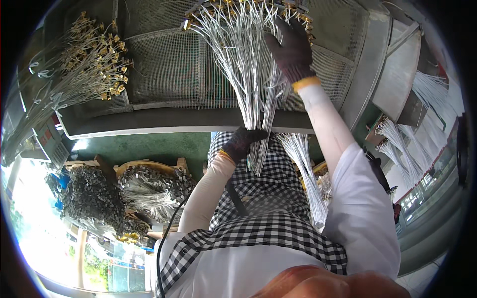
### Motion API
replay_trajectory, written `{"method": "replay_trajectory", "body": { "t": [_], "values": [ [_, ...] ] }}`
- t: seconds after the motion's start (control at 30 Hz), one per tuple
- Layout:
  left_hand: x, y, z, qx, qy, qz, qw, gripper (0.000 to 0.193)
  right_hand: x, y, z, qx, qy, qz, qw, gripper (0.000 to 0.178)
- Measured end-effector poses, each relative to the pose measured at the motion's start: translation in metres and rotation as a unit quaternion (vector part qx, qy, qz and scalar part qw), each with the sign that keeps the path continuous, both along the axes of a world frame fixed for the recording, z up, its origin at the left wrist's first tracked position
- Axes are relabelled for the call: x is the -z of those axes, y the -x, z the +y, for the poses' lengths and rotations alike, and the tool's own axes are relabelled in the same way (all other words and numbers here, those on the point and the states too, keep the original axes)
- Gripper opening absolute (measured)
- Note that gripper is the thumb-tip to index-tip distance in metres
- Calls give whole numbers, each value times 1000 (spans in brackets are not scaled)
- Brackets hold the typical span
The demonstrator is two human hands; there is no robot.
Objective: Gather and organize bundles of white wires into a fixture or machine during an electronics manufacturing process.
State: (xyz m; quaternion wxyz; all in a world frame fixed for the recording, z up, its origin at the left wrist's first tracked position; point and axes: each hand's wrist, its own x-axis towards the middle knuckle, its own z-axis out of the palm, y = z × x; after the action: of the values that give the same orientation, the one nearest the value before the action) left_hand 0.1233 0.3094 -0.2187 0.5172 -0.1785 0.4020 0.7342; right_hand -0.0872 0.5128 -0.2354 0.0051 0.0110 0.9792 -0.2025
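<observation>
A large bundle of thin silvery wires [243,69] with brass-coloured and dark metal ends fans out in front of me. My left hand [241,143], in a dark knitted glove with a yellow cuff edge, is closed around its narrow near part. The wires' loose tips hang below that fist, in front of my checked apron [280,171]. At the far right of the fan is my right hand [294,52], gloved alike, with its thumb and fingers apart. It lies against or just over the wires near the metal ends; contact is hard to make out.
A mesh-topped bench [169,64] with a raised metal edge [174,124] spans the front. Another wire bundle [94,74] lies at its left. Behind the edge, wooden-framed bins [149,186] hold heaped metal-ended wires. More white wires [303,169] hang by my right side, and others [397,141] at far right.
</observation>
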Motion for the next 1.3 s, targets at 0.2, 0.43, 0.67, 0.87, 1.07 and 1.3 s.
{"method": "replay_trajectory", "body": {
  "t": [0.2,0.43,0.67,0.87,1.07,1.3],
  "values": [
    [13,-11,-1,57,55,88,993,31,1,59,-3,-305,-140,34,941,24],
    [-10,3,2,0,84,192,978,20,18,53,42,-214,-253,1,943,34],
    [-17,3,6,35,106,234,966,26,0,53,-50,-330,-127,46,934,44],
    [-56,42,8,3,86,-4,996,31,20,54,-72,-374,-132,-52,917,50],
    [-54,34,14,33,128,267,954,29,12,72,-70,-312,-222,-91,919,42],
    [-78,58,15,-10,64,86,994,25,18,75,-60,-295,-307,-84,901,34]
  ]
}}
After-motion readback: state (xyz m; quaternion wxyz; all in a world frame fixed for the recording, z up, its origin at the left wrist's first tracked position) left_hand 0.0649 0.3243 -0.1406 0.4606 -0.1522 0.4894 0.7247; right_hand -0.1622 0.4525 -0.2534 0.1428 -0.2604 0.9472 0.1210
